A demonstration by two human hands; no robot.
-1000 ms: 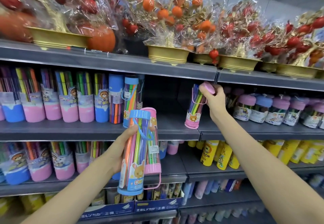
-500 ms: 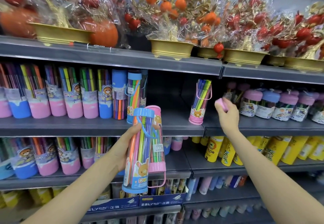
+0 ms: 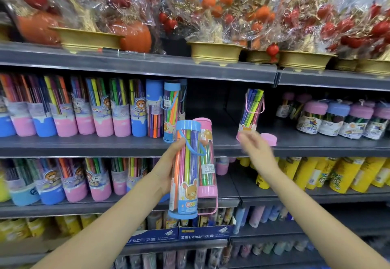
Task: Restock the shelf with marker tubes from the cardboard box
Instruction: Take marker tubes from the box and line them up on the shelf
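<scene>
The left hand (image 3: pixel 166 169) grips two tall clear plastic marker tubes side by side, fingers curled round behind them and the thumb tip showing at the upper left edge. The nearer one, the blue-capped marker tube (image 3: pixel 186 168), has a flat blue lid, a blue base, a thin blue loop handle hanging across its front, and a bear cartoon on a label low down; pink, orange, yellow and green markers stand inside it. Touching it on the right and slightly behind is the pink-capped marker tube (image 3: pixel 205 161), with a pink lid and base, a white price sticker at mid-height, and a pink loop handle hanging below its base.

To the right of that grip, the right hand (image 3: pixel 256 151) is blurred, fingers spread loosely and holding nothing. Just beyond its fingertips a loose round pink lid (image 3: pixel 268 139) lies on the grey metal middle shelf (image 3: pixel 316 144). Beside the lid and up from the right hand stands an uncapped clear marker tube (image 3: pixel 251 111) with a pink handle, a pink base, a cartoon label and its marker tips bare at the top.

Further left of the held pair, on the same shelf, stands a blue-lidded tube of markers (image 3: pixel 172 111) and a row of pink and blue-based marker tubs (image 3: pixel 84 112). Off to the right are squat jars with pink and blue lids (image 3: pixel 337 119). On the shelf above stand cellophane-wrapped ornamental fruit trees in gold pots (image 3: pixel 215 26).
</scene>
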